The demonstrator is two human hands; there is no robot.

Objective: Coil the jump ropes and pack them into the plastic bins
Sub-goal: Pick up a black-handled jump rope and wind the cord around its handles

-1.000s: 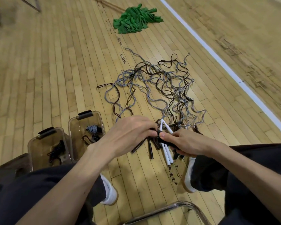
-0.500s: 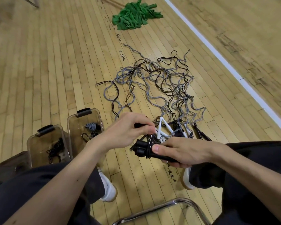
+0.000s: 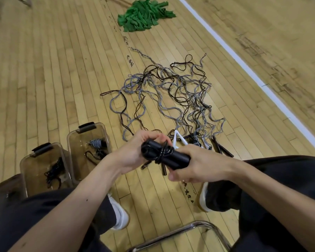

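Pale wooden plank flooring point(image 3: 62, 70) fills the view, crossed at the right by a white painted line point(image 3: 244, 64). A heap of green cloth strips point(image 3: 144, 14) is seen far ahead. A loose tangle of grey and black jump ropes point(image 3: 171, 91) is spread over the boards in the middle, with slim black handles point(image 3: 222, 149) and a pair of white handles point(image 3: 176, 140) at its near edge.

A bundle of thick black handles point(image 3: 169, 155), bound round by turns of black cord, is held above the floor between both hands. Its left end is gripped by the left hand point(image 3: 133, 153), fingers curled round it. Its right end is enclosed by the right hand point(image 3: 200, 166), fingers wrapped over the top and the thumb underneath.

Two clear plastic bins with dark latches are set side by side at the left. A coiled black rope point(image 3: 54, 171) is contained in the nearer bin point(image 3: 35, 168); a grey coil point(image 3: 95, 142) and a black rope point(image 3: 96, 155) are contained in the farther bin point(image 3: 76, 160). A chrome tube frame point(image 3: 189, 227) is visible at the bottom.
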